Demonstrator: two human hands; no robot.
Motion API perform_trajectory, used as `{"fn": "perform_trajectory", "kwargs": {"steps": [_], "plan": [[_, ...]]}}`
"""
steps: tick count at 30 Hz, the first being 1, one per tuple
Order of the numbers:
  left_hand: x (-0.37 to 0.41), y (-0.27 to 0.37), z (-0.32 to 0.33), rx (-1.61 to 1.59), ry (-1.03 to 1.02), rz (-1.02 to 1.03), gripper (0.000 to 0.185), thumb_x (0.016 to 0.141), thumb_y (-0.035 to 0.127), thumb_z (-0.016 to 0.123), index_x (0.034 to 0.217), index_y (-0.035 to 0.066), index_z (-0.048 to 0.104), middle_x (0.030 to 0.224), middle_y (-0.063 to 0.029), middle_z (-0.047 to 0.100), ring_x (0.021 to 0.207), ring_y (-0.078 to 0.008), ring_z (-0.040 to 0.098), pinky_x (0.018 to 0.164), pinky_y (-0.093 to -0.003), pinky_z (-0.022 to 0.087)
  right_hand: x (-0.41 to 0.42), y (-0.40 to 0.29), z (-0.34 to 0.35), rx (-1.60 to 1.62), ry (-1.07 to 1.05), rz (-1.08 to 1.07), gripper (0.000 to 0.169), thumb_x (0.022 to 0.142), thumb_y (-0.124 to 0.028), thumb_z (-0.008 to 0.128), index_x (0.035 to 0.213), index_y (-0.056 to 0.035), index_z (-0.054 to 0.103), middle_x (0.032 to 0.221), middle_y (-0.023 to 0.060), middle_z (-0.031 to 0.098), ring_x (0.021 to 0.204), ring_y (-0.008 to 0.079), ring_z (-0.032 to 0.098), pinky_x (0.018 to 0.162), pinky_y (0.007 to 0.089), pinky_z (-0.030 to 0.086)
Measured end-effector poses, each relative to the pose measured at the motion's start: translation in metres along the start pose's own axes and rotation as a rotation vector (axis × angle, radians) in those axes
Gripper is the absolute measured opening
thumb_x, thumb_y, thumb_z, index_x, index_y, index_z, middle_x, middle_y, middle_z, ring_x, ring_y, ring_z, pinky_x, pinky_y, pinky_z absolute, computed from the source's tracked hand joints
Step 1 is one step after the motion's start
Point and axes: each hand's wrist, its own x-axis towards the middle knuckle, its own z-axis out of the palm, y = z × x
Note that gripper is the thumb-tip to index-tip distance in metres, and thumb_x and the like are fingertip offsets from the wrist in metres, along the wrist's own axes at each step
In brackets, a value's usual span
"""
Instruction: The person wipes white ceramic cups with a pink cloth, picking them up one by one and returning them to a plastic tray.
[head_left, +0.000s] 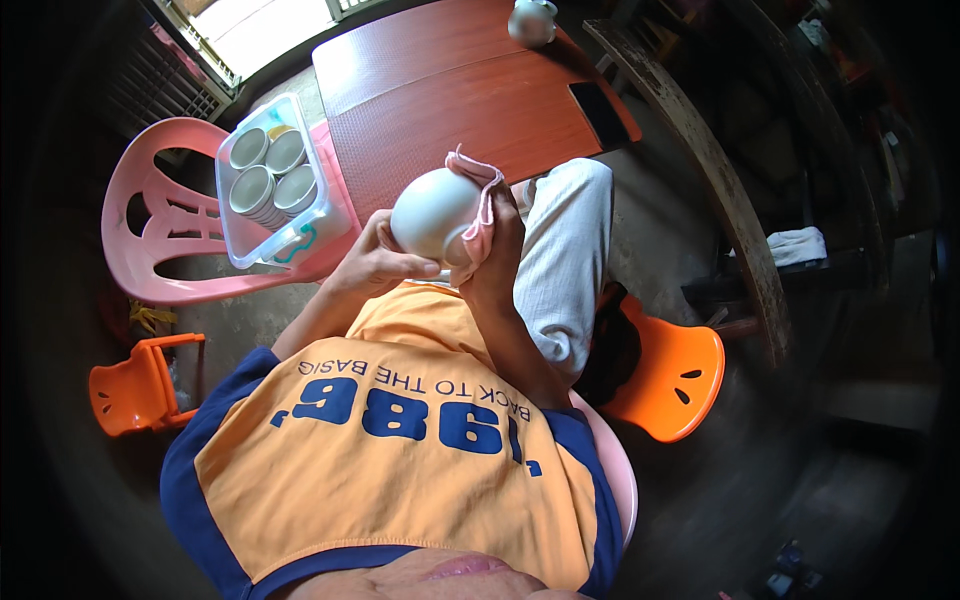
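Note:
Above my lap I hold a white bowl (435, 210), its rounded outside turned up toward the camera. My left hand (379, 259) grips the bowl's left side, with the thumb across the lower edge near the foot ring. On the other side my right hand (499, 247) presses a pink cloth (482, 225) against the bowl; the cloth hides part of its base and some fingers. To the left, stacked white bowls (255, 187) stand in a clear plastic bin (236, 244), and something yellow shows among them.
The bin rests on a pink plastic chair (161, 281). Ahead is a reddish-brown table (450, 90) with a dark phone-like slab (598, 114) and a blurred whitish object (532, 26). Orange plastic chairs (675, 382) flank me. A worn wooden beam (694, 142) stands right.

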Motion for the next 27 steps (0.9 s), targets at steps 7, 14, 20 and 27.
{"fn": "perform_trajectory", "kwargs": {"steps": [7,14,20,27], "plan": [[0.006,0.003,-0.01,-0.335,-0.023,-0.078,0.057,0.071,0.005,0.068,0.121,-0.001,0.041,0.109,-0.0156,0.055,0.097,-0.0257,0.059,0.088,-0.0402,0.047,0.005,0.014,-0.018,0.154,-0.386,0.337,0.031,0.083,-0.019,0.041,0.085,-0.0008,0.065,0.09,0.0142,0.062,0.077,0.0205,0.06,0.074,0.03,0.047],[0.011,0.003,-0.02,-0.648,-0.019,-0.048,0.06,0.075,0.017,0.065,0.124,-0.002,0.037,0.115,-0.0175,0.051,0.106,-0.0288,0.053,0.09,-0.0482,0.044,-0.008,0.012,0.017,-0.243,0.081,-0.375,0.039,0.087,-0.022,0.049,0.118,-0.0009,0.038,0.116,0.0233,0.047,0.105,0.0393,0.049,0.089,0.0437,0.04],[-0.006,-0.005,-0.014,-0.591,-0.138,-0.154,0.052,0.065,0.005,0.065,0.113,-0.001,0.047,0.107,-0.0147,0.056,0.1,-0.0268,0.057,0.089,-0.0399,0.046,0.025,-0.003,-0.018,-0.088,-0.806,-0.045,0.03,0.081,-0.023,0.042,0.085,-0.0031,0.065,0.089,0.0123,0.065,0.083,0.0256,0.062,0.083,0.0359,0.046],[-0.008,-0.003,-0.011,-0.913,0.039,-0.056,0.055,0.077,0.024,0.065,0.12,-0.001,0.043,0.115,-0.0199,0.051,0.106,-0.0317,0.052,0.089,-0.0453,0.045,0.004,-0.015,-0.004,-0.185,-0.215,-0.37,0.028,0.082,-0.019,0.048,0.103,-0.0015,0.055,0.109,0.0175,0.056,0.1,0.0326,0.055,0.09,0.0436,0.04]]}}
